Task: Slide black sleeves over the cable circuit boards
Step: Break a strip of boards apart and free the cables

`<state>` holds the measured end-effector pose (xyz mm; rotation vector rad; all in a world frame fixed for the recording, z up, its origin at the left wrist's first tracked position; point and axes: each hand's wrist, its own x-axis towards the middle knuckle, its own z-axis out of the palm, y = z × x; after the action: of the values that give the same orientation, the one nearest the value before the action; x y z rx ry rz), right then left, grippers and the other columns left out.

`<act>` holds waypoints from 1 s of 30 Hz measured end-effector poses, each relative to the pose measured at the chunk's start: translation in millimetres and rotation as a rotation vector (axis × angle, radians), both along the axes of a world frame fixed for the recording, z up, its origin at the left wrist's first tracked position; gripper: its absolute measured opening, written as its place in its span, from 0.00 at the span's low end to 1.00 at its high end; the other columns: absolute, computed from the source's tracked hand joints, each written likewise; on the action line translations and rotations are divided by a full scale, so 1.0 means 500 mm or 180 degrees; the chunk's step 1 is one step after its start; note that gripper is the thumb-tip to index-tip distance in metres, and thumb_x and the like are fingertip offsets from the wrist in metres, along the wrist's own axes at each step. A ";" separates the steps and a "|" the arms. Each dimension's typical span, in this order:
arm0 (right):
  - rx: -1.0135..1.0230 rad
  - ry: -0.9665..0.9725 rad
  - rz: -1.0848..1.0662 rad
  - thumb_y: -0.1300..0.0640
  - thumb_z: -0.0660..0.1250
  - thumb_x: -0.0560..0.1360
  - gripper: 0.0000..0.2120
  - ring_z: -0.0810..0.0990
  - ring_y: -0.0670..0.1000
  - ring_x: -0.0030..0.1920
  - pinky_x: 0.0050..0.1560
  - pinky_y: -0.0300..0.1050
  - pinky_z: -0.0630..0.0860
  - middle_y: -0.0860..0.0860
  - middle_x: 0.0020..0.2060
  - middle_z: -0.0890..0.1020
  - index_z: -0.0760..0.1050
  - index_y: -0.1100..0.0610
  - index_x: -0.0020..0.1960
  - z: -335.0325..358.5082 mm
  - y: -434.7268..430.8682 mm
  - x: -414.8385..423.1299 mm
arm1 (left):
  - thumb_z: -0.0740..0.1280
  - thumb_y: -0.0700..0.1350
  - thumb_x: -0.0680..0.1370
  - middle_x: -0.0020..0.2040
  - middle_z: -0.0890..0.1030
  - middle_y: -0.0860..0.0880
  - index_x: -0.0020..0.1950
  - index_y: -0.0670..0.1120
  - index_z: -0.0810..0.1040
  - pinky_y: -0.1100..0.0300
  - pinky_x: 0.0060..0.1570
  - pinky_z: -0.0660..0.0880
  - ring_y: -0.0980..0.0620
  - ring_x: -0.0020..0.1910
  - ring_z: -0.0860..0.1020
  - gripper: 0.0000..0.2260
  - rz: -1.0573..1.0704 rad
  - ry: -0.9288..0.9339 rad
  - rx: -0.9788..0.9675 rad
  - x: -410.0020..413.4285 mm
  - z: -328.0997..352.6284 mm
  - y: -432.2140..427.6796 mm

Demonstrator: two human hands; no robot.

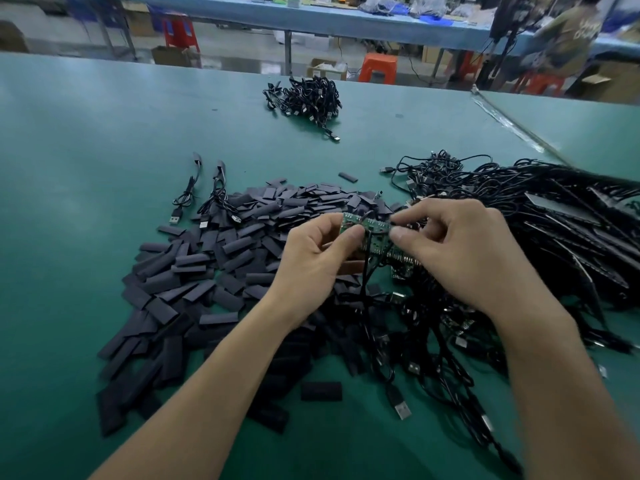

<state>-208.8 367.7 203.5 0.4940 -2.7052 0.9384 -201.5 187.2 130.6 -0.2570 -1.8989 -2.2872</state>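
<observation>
Head view: left hand (311, 258) and right hand (464, 251) both pinch, with curled fingers (353, 234), a green circuit board (375, 230), perhaps several under the blur, above black sleeves (214, 265) heaped mid-way across the bench (86, 150), beside tangled cables (554, 220) toward its right edge.

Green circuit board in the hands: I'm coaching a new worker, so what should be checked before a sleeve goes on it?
1. Hold on the green rectangular circuit board: ok, the left-hand grip pinches one end, the right-hand grip the other.
2. Board bare: ok, no sleeve on it.
3. Sleeve picked up: not ok, none seen in either grip.
4. Supply close: ok, the pile of flat black sleeves lies under the hands on the green table mat.
5. Board's cable free: cannot tell, it drops into the tangled heap of black cables.
</observation>
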 end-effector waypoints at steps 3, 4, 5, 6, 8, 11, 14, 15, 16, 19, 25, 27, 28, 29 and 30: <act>0.0450 0.0143 0.0040 0.36 0.67 0.71 0.10 0.75 0.40 0.39 0.40 0.38 0.70 0.42 0.38 0.77 0.80 0.41 0.42 0.031 0.002 -0.008 | 0.68 0.47 0.77 0.51 0.84 0.40 0.57 0.40 0.81 0.50 0.48 0.82 0.47 0.49 0.82 0.14 -0.0045 0.0021 -0.0013 0.008 0.006 0.004; 0.0558 0.0132 0.0117 0.38 0.68 0.72 0.09 0.75 0.42 0.43 0.46 0.42 0.71 0.43 0.42 0.77 0.80 0.41 0.46 0.041 -0.001 -0.014 | 0.68 0.48 0.77 0.52 0.83 0.38 0.57 0.40 0.81 0.48 0.49 0.82 0.46 0.49 0.82 0.14 -0.0056 0.0017 0.0006 0.008 0.007 0.005; 0.0611 0.0032 0.0253 0.41 0.70 0.72 0.09 0.76 0.44 0.45 0.49 0.44 0.73 0.43 0.44 0.78 0.80 0.40 0.51 0.049 -0.005 -0.019 | 0.68 0.47 0.78 0.52 0.83 0.38 0.57 0.40 0.81 0.47 0.50 0.82 0.45 0.49 0.81 0.13 -0.0076 0.0022 0.0028 0.008 0.008 0.007; 0.0563 -0.0137 0.0388 0.45 0.72 0.73 0.11 0.78 0.42 0.45 0.50 0.43 0.75 0.42 0.43 0.80 0.79 0.40 0.55 0.053 -0.009 -0.023 | 0.67 0.47 0.79 0.50 0.83 0.39 0.56 0.42 0.82 0.46 0.50 0.81 0.45 0.49 0.81 0.11 -0.0098 0.0040 0.0057 0.007 0.009 0.008; 0.0514 -0.0412 0.0598 0.49 0.71 0.75 0.12 0.79 0.38 0.42 0.45 0.37 0.74 0.42 0.40 0.81 0.79 0.42 0.59 0.054 -0.019 -0.031 | 0.66 0.46 0.81 0.46 0.82 0.44 0.53 0.45 0.83 0.47 0.49 0.80 0.47 0.47 0.79 0.08 -0.0140 0.0079 0.0148 0.007 0.011 0.009; 0.0532 -0.0450 0.0668 0.49 0.72 0.75 0.07 0.79 0.38 0.41 0.42 0.34 0.72 0.41 0.40 0.82 0.82 0.42 0.53 0.049 -0.025 -0.043 | 0.68 0.48 0.78 0.41 0.81 0.48 0.48 0.49 0.85 0.50 0.46 0.80 0.49 0.42 0.79 0.07 -0.0099 0.0051 0.0229 0.009 0.008 0.008; 0.0616 -0.0267 0.0632 0.45 0.75 0.72 0.04 0.75 0.39 0.44 0.45 0.37 0.67 0.41 0.44 0.78 0.80 0.41 0.44 0.048 -0.024 -0.048 | 0.70 0.49 0.75 0.38 0.82 0.51 0.43 0.52 0.85 0.57 0.40 0.80 0.53 0.37 0.81 0.05 0.0091 -0.0074 0.0353 0.013 0.001 0.005; 0.0691 -0.0206 0.0617 0.44 0.75 0.71 0.05 0.74 0.42 0.48 0.48 0.39 0.66 0.42 0.47 0.76 0.80 0.42 0.44 0.048 -0.022 -0.051 | 0.70 0.49 0.75 0.38 0.82 0.50 0.42 0.52 0.85 0.58 0.40 0.80 0.53 0.37 0.80 0.05 0.0135 -0.0088 0.0336 0.014 -0.001 0.004; 0.0744 -0.0205 0.0624 0.43 0.74 0.71 0.07 0.73 0.44 0.50 0.50 0.42 0.66 0.43 0.48 0.76 0.79 0.43 0.43 0.048 -0.021 -0.053 | 0.70 0.49 0.75 0.38 0.83 0.51 0.42 0.52 0.85 0.59 0.39 0.80 0.54 0.37 0.81 0.05 0.0148 -0.0084 0.0305 0.014 -0.002 0.001; 0.0563 -0.0474 0.0809 0.41 0.73 0.70 0.10 0.80 0.45 0.41 0.41 0.43 0.72 0.44 0.39 0.81 0.77 0.46 0.43 0.049 -0.018 -0.057 | 0.70 0.48 0.75 0.38 0.84 0.52 0.45 0.49 0.85 0.61 0.40 0.80 0.55 0.37 0.81 0.05 0.0106 -0.0046 0.0227 0.018 0.004 -0.006; 0.0179 -0.0320 0.0736 0.44 0.76 0.69 0.06 0.75 0.38 0.29 0.36 0.39 0.69 0.44 0.30 0.79 0.81 0.43 0.41 0.052 -0.003 -0.075 | 0.69 0.40 0.80 0.34 0.81 0.52 0.46 0.45 0.83 0.62 0.35 0.80 0.56 0.33 0.80 0.04 0.0438 -0.0330 0.0122 0.025 -0.002 -0.016; 0.0297 -0.0448 0.0669 0.49 0.76 0.69 0.03 0.77 0.37 0.30 0.34 0.34 0.69 0.42 0.30 0.82 0.82 0.44 0.40 0.057 0.000 -0.085 | 0.69 0.39 0.80 0.33 0.82 0.52 0.46 0.44 0.83 0.62 0.33 0.80 0.55 0.32 0.81 0.05 0.0537 -0.0336 0.0063 0.026 -0.001 -0.017; 0.0452 -0.0452 0.0607 0.53 0.75 0.69 0.03 0.77 0.35 0.30 0.33 0.30 0.69 0.39 0.29 0.81 0.82 0.46 0.38 0.058 0.000 -0.092 | 0.69 0.38 0.79 0.33 0.82 0.51 0.46 0.44 0.83 0.62 0.33 0.80 0.54 0.31 0.81 0.05 0.0601 -0.0261 0.0014 0.027 0.000 -0.019; 0.0677 -0.0404 0.0500 0.56 0.73 0.69 0.05 0.78 0.34 0.31 0.31 0.26 0.68 0.38 0.28 0.81 0.83 0.47 0.37 0.060 0.000 -0.098 | 0.69 0.38 0.79 0.33 0.82 0.50 0.46 0.45 0.84 0.61 0.33 0.80 0.53 0.31 0.82 0.05 0.0666 -0.0158 -0.0035 0.028 0.002 -0.020; 0.0899 -0.0339 0.0357 0.57 0.73 0.70 0.05 0.78 0.35 0.33 0.32 0.26 0.69 0.39 0.27 0.80 0.83 0.48 0.37 0.062 0.000 -0.105 | 0.69 0.38 0.79 0.33 0.83 0.50 0.46 0.45 0.84 0.60 0.32 0.81 0.52 0.31 0.82 0.05 0.0730 -0.0051 -0.0086 0.029 0.004 -0.021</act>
<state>-261.4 367.7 234.3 0.6732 -2.9509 0.6249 -186.8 176.5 132.5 -0.0220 -1.8603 -2.1210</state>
